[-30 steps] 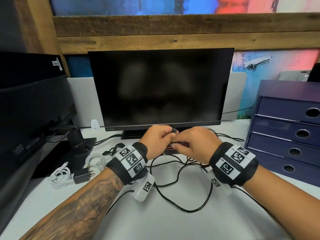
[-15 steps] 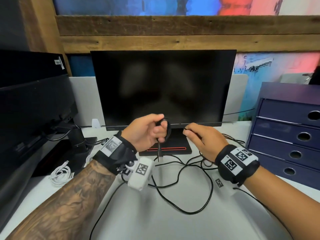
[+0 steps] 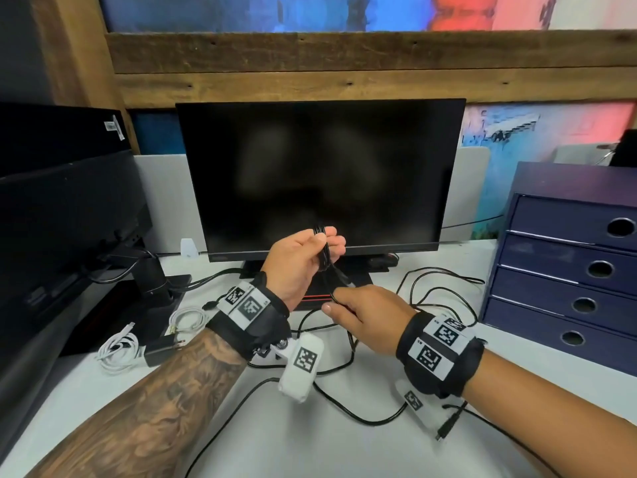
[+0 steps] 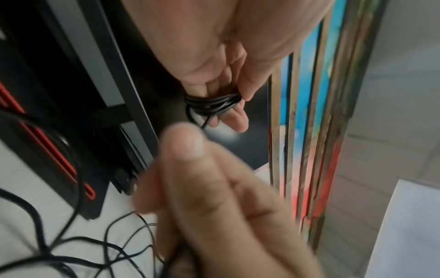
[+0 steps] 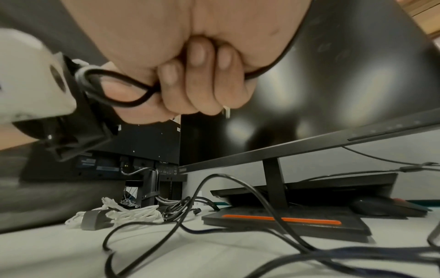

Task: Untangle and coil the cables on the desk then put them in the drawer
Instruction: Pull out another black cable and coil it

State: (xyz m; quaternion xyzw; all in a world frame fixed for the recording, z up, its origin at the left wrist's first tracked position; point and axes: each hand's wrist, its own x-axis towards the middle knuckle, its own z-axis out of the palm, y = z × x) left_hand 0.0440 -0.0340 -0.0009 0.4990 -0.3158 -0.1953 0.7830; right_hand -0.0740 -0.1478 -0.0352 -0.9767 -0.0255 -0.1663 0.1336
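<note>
A thin black cable [image 3: 344,403] sprawls in loose loops over the white desk [image 3: 344,453]. My left hand [image 3: 305,251] is raised in front of the monitor and holds a small coil [image 4: 213,105] of that cable wound round its fingers. Just below it, my right hand [image 3: 362,312] pinches the strand that runs down from the coil; in the right wrist view its fingers [image 5: 202,84] are curled over the black cable [image 5: 126,88]. The cable's plug end [image 3: 448,426] lies near my right wrist.
A dark monitor [image 3: 320,174] on a black stand [image 3: 344,294] is right behind my hands. Purple drawers [image 3: 568,270], all closed, stand at the right. White cables [image 3: 117,346] and a black charger [image 3: 162,346] lie at the left beside a second monitor [image 3: 62,215].
My left hand has risen from near the monitor base with the coil. My right hand moved away from it, first right, then down and back along the strand.
</note>
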